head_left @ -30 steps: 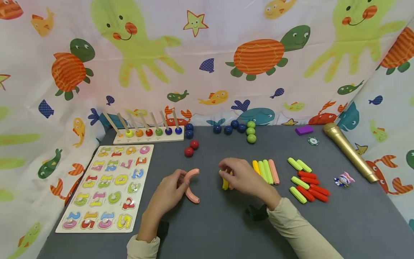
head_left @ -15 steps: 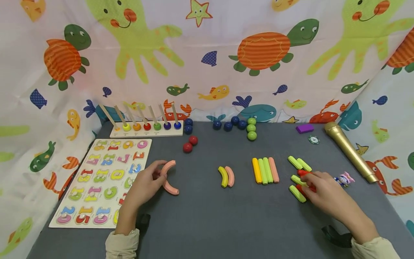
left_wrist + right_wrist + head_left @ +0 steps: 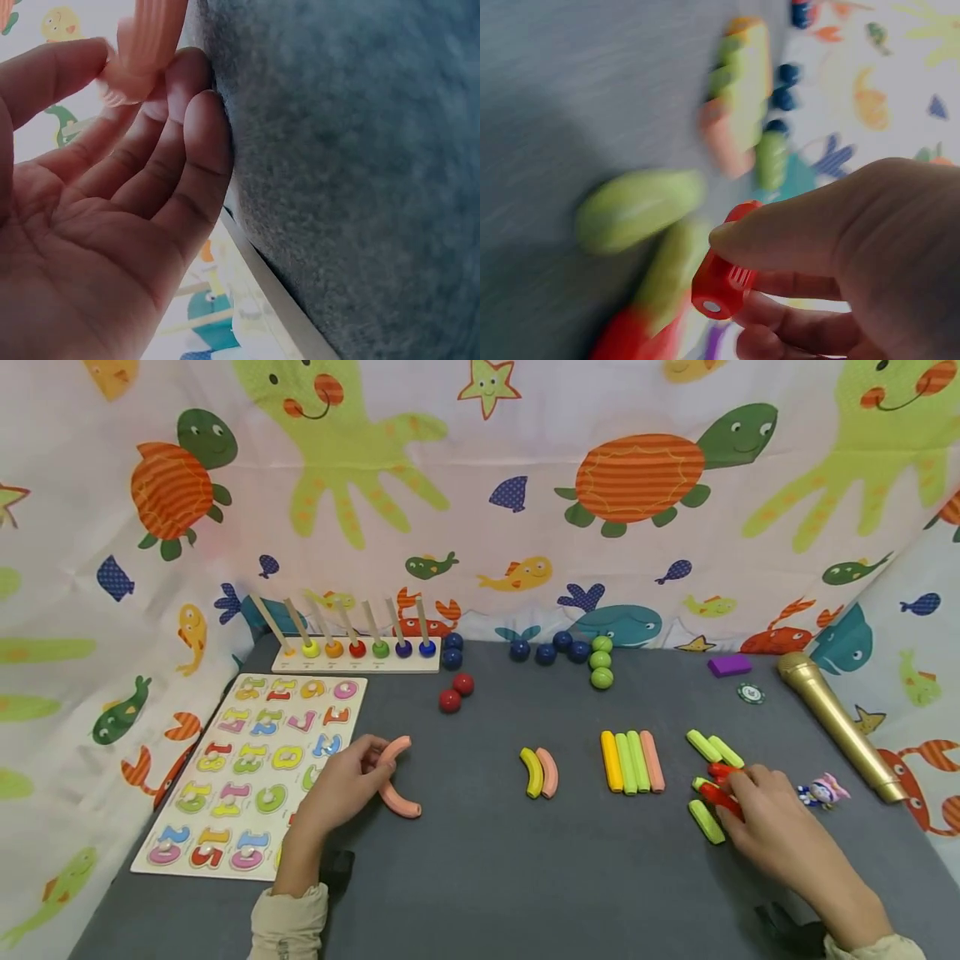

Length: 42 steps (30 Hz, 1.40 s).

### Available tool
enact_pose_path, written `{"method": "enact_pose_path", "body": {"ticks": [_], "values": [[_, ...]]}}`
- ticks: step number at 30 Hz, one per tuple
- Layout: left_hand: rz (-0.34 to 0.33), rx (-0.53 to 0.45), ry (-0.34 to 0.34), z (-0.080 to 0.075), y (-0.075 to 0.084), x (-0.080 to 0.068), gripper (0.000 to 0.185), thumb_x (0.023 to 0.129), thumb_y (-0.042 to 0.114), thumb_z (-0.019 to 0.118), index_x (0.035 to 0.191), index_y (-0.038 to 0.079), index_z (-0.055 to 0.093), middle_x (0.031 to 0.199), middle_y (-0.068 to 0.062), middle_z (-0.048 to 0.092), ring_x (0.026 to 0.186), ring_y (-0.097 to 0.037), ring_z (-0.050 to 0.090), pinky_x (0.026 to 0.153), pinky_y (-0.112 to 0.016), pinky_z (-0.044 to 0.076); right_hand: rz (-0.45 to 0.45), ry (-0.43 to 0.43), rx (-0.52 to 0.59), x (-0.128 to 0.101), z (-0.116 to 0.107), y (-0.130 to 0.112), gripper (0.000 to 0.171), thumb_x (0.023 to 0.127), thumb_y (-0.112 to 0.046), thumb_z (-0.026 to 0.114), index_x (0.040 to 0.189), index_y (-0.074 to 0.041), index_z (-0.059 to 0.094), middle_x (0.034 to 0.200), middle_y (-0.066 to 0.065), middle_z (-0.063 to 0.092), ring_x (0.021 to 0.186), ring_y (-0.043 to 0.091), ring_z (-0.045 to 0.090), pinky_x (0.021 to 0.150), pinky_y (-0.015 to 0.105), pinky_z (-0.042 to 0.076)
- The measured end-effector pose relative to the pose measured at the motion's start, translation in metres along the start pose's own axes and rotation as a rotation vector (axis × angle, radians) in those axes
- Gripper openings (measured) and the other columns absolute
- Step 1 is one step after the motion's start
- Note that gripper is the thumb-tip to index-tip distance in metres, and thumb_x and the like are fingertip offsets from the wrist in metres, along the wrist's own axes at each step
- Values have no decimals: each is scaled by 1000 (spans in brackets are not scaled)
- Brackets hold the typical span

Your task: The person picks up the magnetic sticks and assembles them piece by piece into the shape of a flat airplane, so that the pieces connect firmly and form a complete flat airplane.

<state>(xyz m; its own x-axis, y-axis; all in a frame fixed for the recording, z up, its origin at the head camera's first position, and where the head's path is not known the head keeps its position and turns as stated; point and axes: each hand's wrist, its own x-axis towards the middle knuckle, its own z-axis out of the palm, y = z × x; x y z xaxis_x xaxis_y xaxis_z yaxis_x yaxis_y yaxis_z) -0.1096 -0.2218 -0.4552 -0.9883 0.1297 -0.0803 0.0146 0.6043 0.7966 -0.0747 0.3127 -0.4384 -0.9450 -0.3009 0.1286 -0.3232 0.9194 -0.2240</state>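
My left hand (image 3: 341,785) pinches a long pink curved stick (image 3: 401,804) between thumb and fingers, just right of the number board. In the left wrist view, the fingertips meet at the ribbed pink stick (image 3: 154,37). My right hand (image 3: 783,835) grips a short red stick (image 3: 718,798) above the pile on the right. Its white-dotted end faces the right wrist camera, with the thumb along the red stick (image 3: 724,281). Short green sticks (image 3: 707,821) lie beside that hand, and another red stick (image 3: 723,770) shows behind its fingers. Other red sticks are hidden under the hand.
A short yellow curved stick (image 3: 532,772) and pink curved stick (image 3: 549,773) lie mid-table, left of a straight row (image 3: 632,762). Behind stand a peg board (image 3: 360,666) and blue, green and red balls (image 3: 450,700). A gold microphone (image 3: 840,727) and figurine (image 3: 823,791) lie right.
My right hand has let go of the short curved pair, moved right and taken up a red stick. My left hand has shifted left with the pink curved stick.
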Motion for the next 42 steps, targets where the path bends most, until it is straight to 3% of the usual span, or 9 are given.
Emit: {"method": "enact_pose_path", "body": {"ticks": [7, 14, 20, 25, 28, 32, 36, 42], "values": [[-13, 19, -50, 0, -1, -1, 27, 106, 16, 69, 130, 4, 67, 95, -4, 65, 87, -21, 60, 77, -38, 47, -133, -41, 211, 65, 5, -71, 21, 89, -3, 84, 99, -5, 66, 87, -1, 64, 79, 19, 57, 69, 40, 52], [44, 0, -80, 10, 1, 1, 26, 105, 15, 69, 130, 6, 69, 92, -2, 65, 84, -19, 59, 75, -39, 47, -321, -74, 286, 122, 38, -155, 16, 95, -4, 79, 108, -6, 70, 98, 3, 66, 92, 25, 57, 80, 42, 53], [72, -11, -94, 15, 7, 1, 24, 104, 14, 72, 127, 7, 71, 89, 0, 66, 80, -18, 60, 75, -38, 49, -441, -79, 293, 149, 61, -207, 13, 97, -7, 78, 107, -7, 70, 99, 4, 66, 92, 24, 57, 82, 40, 53], [58, -17, -95, 16, 11, 1, 21, 103, 12, 73, 124, 9, 71, 83, 0, 64, 73, -19, 59, 69, -36, 46, -484, -74, 304, 153, 67, -228, 8, 98, -6, 76, 102, -8, 69, 94, 3, 65, 88, 23, 57, 79, 38, 52], [45, -11, -86, 15, 10, 2, 19, 103, 13, 72, 122, 9, 71, 81, 0, 63, 72, -19, 58, 68, -36, 45, -470, -69, 304, 153, 68, -227, 10, 99, -9, 77, 107, -7, 71, 99, 4, 66, 92, 23, 59, 82, 39, 53], [38, 15, -81, 15, 10, 3, 21, 104, 14, 71, 124, 7, 71, 82, -1, 63, 74, -19, 58, 69, -37, 46, -403, -83, 312, 141, 59, -202, 23, 100, -14, 78, 120, -4, 73, 114, 9, 70, 104, 26, 62, 93, 44, 55], [19, 73, -48, 10, 8, 3, 24, 105, 14, 71, 126, 4, 71, 84, -3, 62, 76, -20, 57, 69, -38, 45, -331, -60, 306, 116, 39, -155, 25, 101, -14, 76, 122, 0, 73, 118, 13, 70, 109, 30, 63, 96, 49, 55], [-29, 179, -12, 6, 9, 3, 27, 106, 18, 69, 127, 1, 70, 94, -7, 65, 85, -24, 59, 76, -42, 47, -163, 34, 206, 55, 2, -74, 20, 94, -7, 82, 112, 0, 75, 107, 11, 72, 100, 32, 65, 87, 54, 57]]}}
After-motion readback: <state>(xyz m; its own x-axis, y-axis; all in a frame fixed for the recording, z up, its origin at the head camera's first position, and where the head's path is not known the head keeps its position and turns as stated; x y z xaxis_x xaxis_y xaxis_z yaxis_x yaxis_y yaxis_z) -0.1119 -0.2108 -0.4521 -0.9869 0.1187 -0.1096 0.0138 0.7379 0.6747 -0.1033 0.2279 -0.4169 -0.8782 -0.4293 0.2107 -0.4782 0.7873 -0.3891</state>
